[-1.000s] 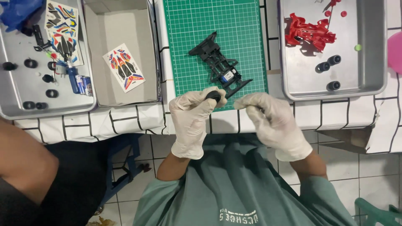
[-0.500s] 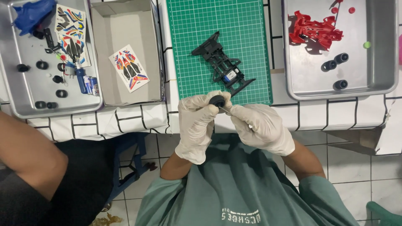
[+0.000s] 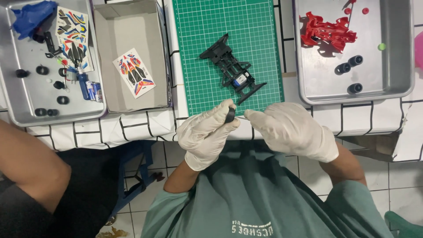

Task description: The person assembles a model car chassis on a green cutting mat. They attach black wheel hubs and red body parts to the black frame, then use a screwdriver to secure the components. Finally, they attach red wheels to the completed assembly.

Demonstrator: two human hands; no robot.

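My left hand (image 3: 205, 132), in a white glove, pinches a small black wheel (image 3: 230, 115) near the front edge of the green cutting mat (image 3: 207, 26). My right hand (image 3: 291, 130), also gloved, has its fingertips pinched together just right of the wheel, on what looks like a thin axle, though it is too small to tell. A black toy car chassis (image 3: 232, 71) with a blue and silver motor lies tilted on the mat just beyond both hands.
A metal tray (image 3: 396, 66) on the right holds a red car body (image 3: 328, 31) and black wheels (image 3: 348, 66). An open cardboard box (image 3: 110, 53) holds a sticker sheet (image 3: 133, 78). The left tray (image 3: 26, 92) carries wheels, stickers and batteries. Another person's arm (image 3: 26, 163) is at lower left.
My hands drew a little apart after being pressed close together around the wheel. The camera view shifted slightly; the chassis stayed on the mat.
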